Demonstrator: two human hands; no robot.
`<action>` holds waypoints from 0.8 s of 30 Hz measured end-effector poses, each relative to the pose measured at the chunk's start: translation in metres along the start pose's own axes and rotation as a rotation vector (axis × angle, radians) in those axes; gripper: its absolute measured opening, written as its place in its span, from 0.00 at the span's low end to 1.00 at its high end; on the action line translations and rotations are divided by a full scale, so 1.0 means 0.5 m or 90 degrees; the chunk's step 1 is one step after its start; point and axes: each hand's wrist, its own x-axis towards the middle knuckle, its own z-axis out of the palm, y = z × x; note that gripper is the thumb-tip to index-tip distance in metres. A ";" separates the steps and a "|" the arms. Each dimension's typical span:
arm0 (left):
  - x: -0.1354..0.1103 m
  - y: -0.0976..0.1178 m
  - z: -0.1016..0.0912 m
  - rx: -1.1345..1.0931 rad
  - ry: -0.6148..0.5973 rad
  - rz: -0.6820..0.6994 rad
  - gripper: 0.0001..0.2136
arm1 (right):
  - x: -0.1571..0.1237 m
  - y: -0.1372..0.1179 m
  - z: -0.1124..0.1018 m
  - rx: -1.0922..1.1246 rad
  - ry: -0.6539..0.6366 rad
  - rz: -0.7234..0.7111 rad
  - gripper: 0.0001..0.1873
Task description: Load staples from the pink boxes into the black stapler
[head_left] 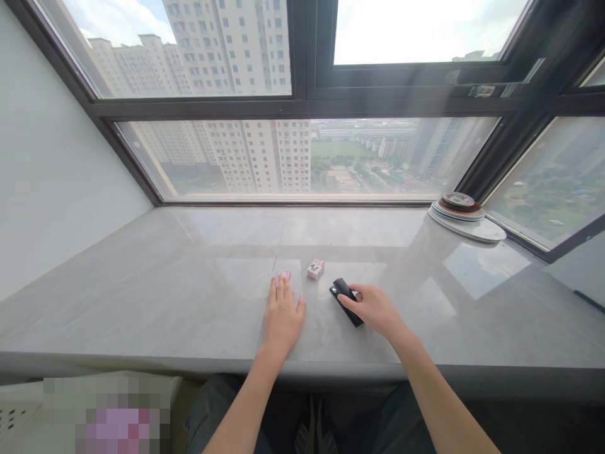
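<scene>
My left hand [283,315] lies flat on the sill with its fingers stretched forward. Under its fingertips a small pink-and-white paper [284,274] shows at the edge, mostly covered by the hand. My right hand [375,308] grips a black stapler [341,287] from its right side, thumb on the near side and fingers over the far side. The stapler lies at a slant on the sill. Between and beyond the two hands sits a small white box with red and dark print [316,269], touched by neither hand.
The glossy grey stone sill [165,296] runs below a dark-framed window [302,108]. A stack of plates [466,221] stands in the far right corner. Below the front edge at the left is a pale container [28,410], with part of the picture blurred out there.
</scene>
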 end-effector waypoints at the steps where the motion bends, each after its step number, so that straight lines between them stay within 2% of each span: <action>1: 0.009 0.005 0.009 -0.002 0.006 0.004 0.31 | -0.006 0.001 0.005 0.005 0.016 0.016 0.21; 6: 0.056 0.029 0.039 -0.032 -0.001 0.052 0.31 | -0.034 0.017 0.033 0.087 0.075 0.066 0.27; 12: 0.081 0.051 0.032 -0.047 -0.042 0.138 0.25 | -0.055 0.026 0.049 0.191 0.058 0.060 0.26; 16: 0.047 0.058 0.009 -0.051 -0.033 0.146 0.20 | -0.066 0.004 0.079 0.223 0.050 0.039 0.25; 20: -0.007 0.060 -0.018 -0.058 -0.014 0.111 0.20 | -0.069 -0.048 0.127 0.242 0.034 0.005 0.24; 24: -0.039 0.031 -0.042 -0.072 -0.004 0.070 0.19 | -0.059 -0.103 0.168 0.270 0.010 -0.043 0.22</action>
